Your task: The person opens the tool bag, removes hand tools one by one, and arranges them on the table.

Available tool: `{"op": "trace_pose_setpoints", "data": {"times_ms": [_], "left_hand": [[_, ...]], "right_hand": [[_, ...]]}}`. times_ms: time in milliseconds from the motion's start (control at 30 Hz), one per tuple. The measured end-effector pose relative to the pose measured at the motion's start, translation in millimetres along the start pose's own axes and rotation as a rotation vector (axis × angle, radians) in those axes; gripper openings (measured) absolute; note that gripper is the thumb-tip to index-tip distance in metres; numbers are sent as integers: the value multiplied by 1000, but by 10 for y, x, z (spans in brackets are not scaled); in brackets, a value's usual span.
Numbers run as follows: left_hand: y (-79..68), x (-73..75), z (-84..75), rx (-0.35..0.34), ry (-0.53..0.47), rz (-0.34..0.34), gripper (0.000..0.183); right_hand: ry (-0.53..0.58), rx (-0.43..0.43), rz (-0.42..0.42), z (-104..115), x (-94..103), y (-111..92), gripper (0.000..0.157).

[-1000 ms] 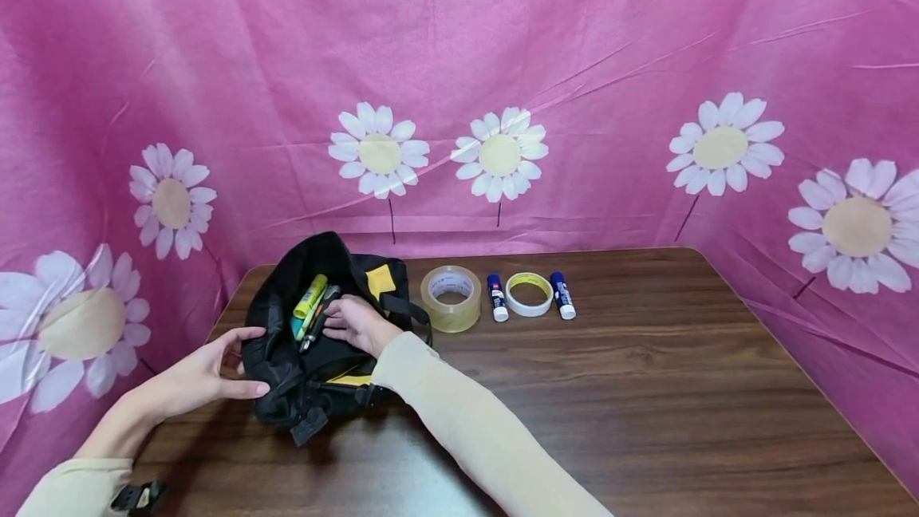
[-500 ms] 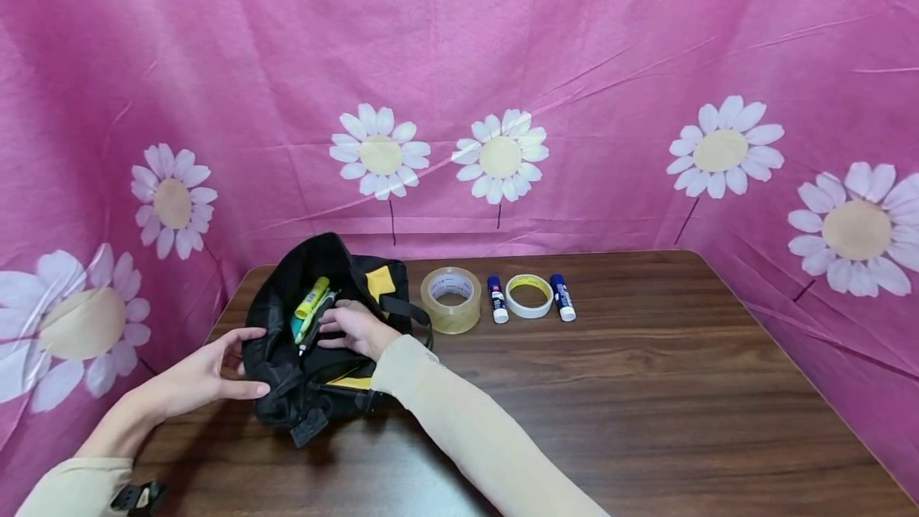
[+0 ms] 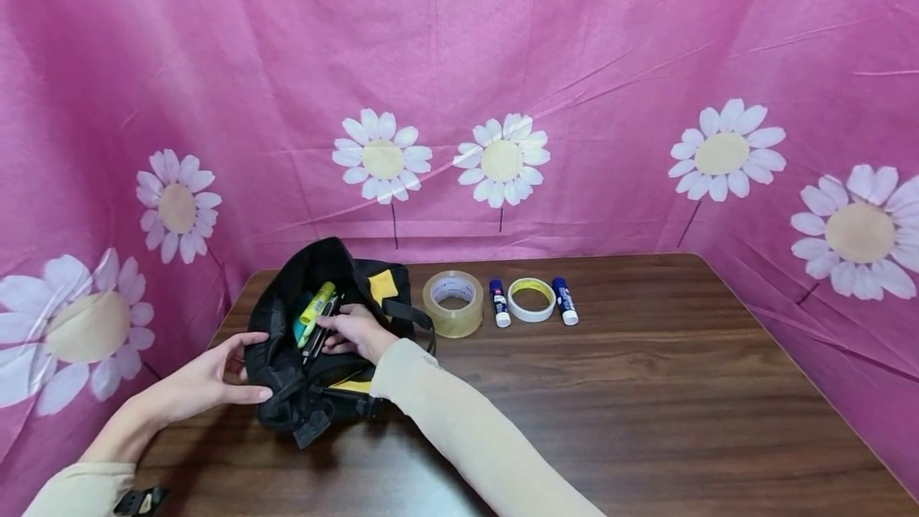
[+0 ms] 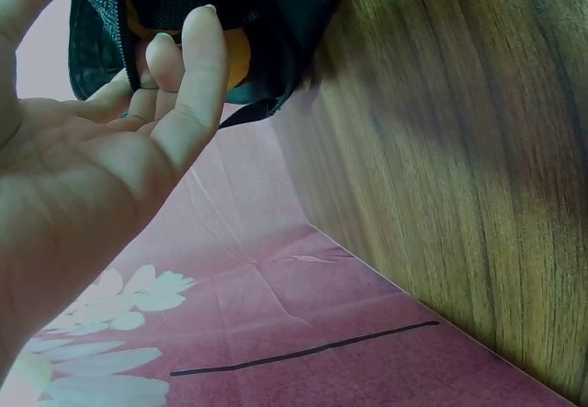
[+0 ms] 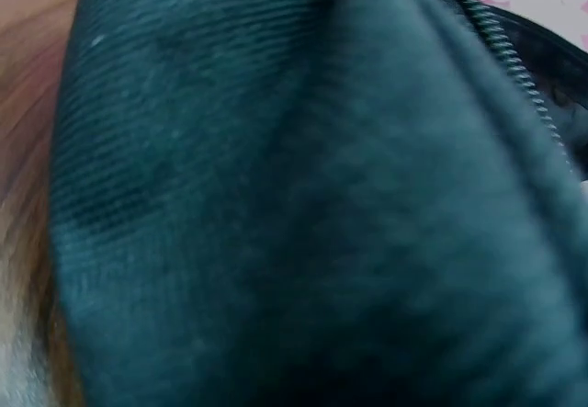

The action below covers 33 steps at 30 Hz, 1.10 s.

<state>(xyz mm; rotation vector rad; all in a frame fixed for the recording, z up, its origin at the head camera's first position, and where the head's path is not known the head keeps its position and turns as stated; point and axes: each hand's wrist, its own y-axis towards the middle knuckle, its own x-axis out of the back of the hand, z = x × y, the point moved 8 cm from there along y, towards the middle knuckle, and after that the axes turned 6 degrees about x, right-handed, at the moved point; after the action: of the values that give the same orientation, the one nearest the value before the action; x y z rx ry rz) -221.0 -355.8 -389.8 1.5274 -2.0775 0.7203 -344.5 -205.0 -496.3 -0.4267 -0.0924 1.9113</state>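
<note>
A black bag (image 3: 276,365) with yellow patches lies with its mouth open at the table's left side. My left hand (image 3: 204,381) grips its left edge, with the thumb in front. In the left wrist view, the fingers (image 4: 197,85) curl at the black fabric. My right hand (image 3: 362,332) reaches into the mouth, its fingertips round a black pen (image 3: 311,351). Beside that pen lie a yellow highlighter (image 3: 317,303) and something teal (image 3: 299,329). In the right wrist view, dark bag fabric (image 5: 303,205) fills most of the picture and hides the fingers.
Right of the bag, a roll of clear packing tape (image 3: 454,317), a glue stick (image 3: 499,303), a white tape roll (image 3: 531,311) and another glue stick (image 3: 565,301) stand in a row on the wooden table (image 3: 632,389). A pink flowered cloth (image 3: 603,62) hangs behind.
My right hand's fingertips have shifted left over the pens in the bag, and the pens and highlighter have moved slightly. The left hand keeps its place on the bag's edge.
</note>
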Motion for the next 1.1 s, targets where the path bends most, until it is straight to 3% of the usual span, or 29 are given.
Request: {"op": "trace_pose_setpoints", "data": {"times_ms": [133, 267, 433, 633, 900, 1100], "left_hand": [[5, -9, -3, -3, -5, -2, 79], [3, -20, -7, -8, -11, -5, 79], [3, -46, -5, -13, -14, -4, 79], [11, -55, -4, -11, 4, -15, 78], [10, -45, -8, -13, 6, -6, 79], [-2, -12, -10, 2, 16, -12, 79]], "right_hand": [[-110, 3, -77, -9, 44, -41, 60], [-162, 5, -119, 5, 48, -64, 50], [-228, -3, -160, 2, 63, -78, 49], [-294, 3, -187, 32, 70, -103, 20], [-459, 49, -218, 119, 75, -118, 23], [-498, 53, -219, 139, 51, -90, 24]]}}
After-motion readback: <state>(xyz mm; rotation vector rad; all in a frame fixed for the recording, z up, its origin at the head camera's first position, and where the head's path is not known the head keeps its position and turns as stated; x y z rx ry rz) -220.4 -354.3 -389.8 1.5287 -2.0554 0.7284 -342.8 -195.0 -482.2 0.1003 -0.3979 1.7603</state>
